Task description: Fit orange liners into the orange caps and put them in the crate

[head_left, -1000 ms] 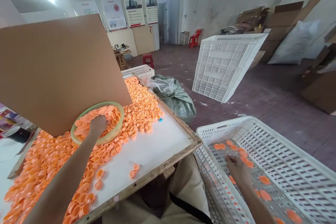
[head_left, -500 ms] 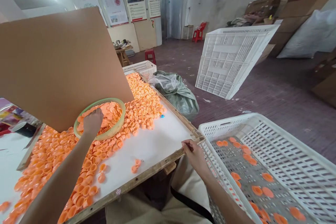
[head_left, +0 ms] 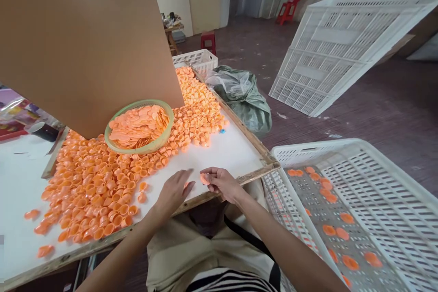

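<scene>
My right hand (head_left: 224,185) is near the front edge of the table, pinching a small orange plastic cap (head_left: 204,179) between thumb and fingertips. Just to its left, my left hand (head_left: 174,193) hovers over the white tabletop with fingers stretched and thumb apart, slightly blurred; it appears to hold nothing. Flat orange discs (head_left: 140,125) fill a round yellow-green basket (head_left: 143,148), which stands among a heap of orange cup-shaped caps (head_left: 99,187). A trace of orange shows behind my left thumb, mostly hidden.
A large cardboard sheet (head_left: 89,45) rises behind the basket. On the right, a white plastic crate (head_left: 386,182) holds scattered orange pieces. A wooden strip (head_left: 239,130) edges the table, with a green sack (head_left: 246,96) beside it. Another white crate (head_left: 335,50) stands tilted beyond.
My left hand has come out of the disc basket and back toward the table's front edge. My right hand has moved left from the table corner and now holds an orange cap. The view has tipped down.
</scene>
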`<state>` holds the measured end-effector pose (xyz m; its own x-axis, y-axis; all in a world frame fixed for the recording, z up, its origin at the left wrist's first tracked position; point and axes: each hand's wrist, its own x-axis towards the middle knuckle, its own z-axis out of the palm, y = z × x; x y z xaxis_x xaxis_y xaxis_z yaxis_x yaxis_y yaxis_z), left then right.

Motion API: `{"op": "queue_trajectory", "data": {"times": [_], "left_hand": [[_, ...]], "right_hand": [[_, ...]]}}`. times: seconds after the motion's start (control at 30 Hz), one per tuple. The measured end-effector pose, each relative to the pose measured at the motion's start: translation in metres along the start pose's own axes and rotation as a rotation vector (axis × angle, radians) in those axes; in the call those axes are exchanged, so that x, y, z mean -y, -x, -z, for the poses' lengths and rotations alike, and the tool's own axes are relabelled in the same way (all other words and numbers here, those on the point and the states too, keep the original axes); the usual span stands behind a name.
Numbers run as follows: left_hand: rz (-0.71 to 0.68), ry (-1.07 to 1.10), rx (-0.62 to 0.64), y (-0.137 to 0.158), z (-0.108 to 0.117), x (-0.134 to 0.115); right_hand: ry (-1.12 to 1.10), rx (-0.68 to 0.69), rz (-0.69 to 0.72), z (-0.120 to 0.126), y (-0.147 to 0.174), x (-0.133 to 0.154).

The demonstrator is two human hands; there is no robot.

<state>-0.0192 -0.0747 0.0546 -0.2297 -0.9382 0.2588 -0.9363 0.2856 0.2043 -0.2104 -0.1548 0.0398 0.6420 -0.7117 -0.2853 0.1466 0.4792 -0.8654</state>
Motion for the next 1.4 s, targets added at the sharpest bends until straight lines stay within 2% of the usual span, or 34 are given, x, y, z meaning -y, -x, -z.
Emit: {"op": "queue_trajectory", "data": {"times": [0.07,0.1,0.17,0.23,0.4,0.53,0.7,0.9,1.07,1.2,1.4], "left_hand": [[0.217,-0.016,0.048,0.003,-0.004,0.009],[0.276,-0.026,0.096,0.003,-0.007,0.013],[0.301,-0.023,0.196,0.000,-0.015,0.018],[0.302,0.028,0.244,-0.007,-0.025,0.020],[0.461,0.311,0.204,-0.026,-0.047,0.011],[0.436,0.572,0.190,-0.031,-0.052,0.005],[0.423,0.782,0.201,-0.032,-0.054,0.010],[0.573,0.918,0.204,-0.038,-0.066,0.017],[0.664,1.103,0.264,-0.047,-0.062,0.018],[0.701,1.122,0.298,-0.052,-0.060,0.019],[0.732,1.128,0.332,-0.057,-0.060,0.021]], "right_hand": [[0.059,-0.080,0.036,0.008,-0.001,-0.006],[0.089,-0.103,0.048,0.011,-0.003,-0.009],[0.147,-0.113,0.056,0.014,-0.006,-0.015],[0.200,-0.116,0.061,0.014,-0.012,-0.021],[0.355,-0.159,0.070,0.015,-0.029,-0.030],[0.562,-0.185,0.100,0.018,-0.040,-0.033],[0.766,-0.205,0.164,0.020,-0.045,-0.035],[0.682,-0.190,0.008,0.019,-0.048,-0.031],[0.639,-0.170,-0.007,0.019,-0.049,-0.031],[0.618,-0.185,-0.075,0.020,-0.052,-0.032],[0.604,-0.173,-0.092,0.023,-0.057,-0.033]]}}
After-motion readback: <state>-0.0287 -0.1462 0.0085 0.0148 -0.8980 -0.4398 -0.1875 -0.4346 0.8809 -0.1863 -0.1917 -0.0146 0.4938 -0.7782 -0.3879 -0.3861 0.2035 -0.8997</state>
